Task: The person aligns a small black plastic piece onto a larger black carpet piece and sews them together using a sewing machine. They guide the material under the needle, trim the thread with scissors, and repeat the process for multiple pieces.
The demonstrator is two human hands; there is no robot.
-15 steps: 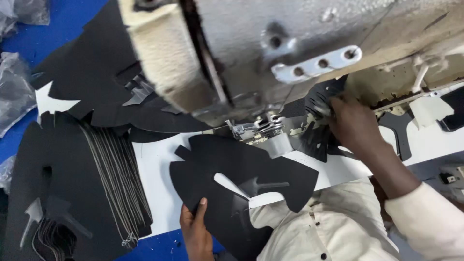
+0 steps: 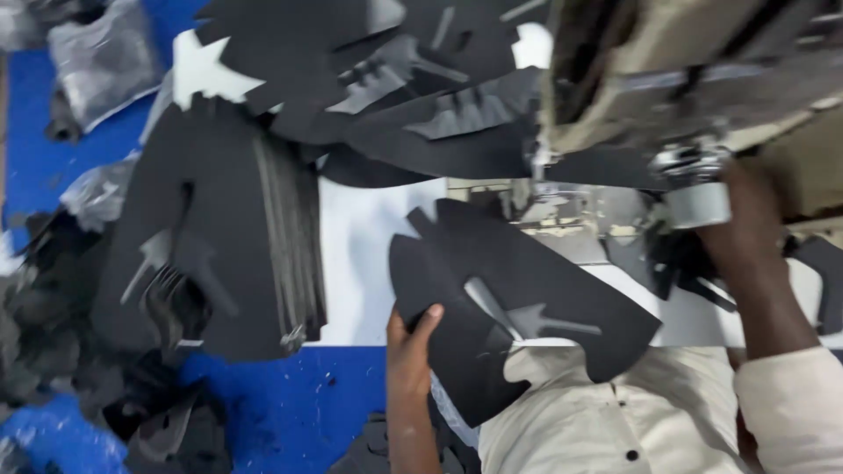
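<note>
Black cut shoe-upper piece [image 2: 518,298], flat on the white machine table [image 2: 369,254], near the front edge, overhanging it toward a cream shirt [image 2: 606,421]. Held at its near-left edge by the left hand [image 2: 411,347], thumb on top and fingers curled under, gripping the piece. Spread to the right and up from there toward the sewing machine [image 2: 667,79], with a slot and a pale notch showing in its middle.

Right hand [image 2: 746,237] raised just under the machine head, beside a round metal part [image 2: 698,197]; fingers hidden behind the machine and blurred, so cannot tell whether open or closed. Small dark cut pieces [image 2: 676,263] lying just beside that wrist.

Farther left, well apart from the held piece, a thick stack of black cut pieces [image 2: 219,254] standing on the table, edges fanned. Behind it, a loose heap of more black pieces [image 2: 421,79] with pale undersides showing. Blue surface [image 2: 281,404] beneath and around the table's near-left corner. Clear plastic bags [image 2: 101,53] at the far left.
</note>
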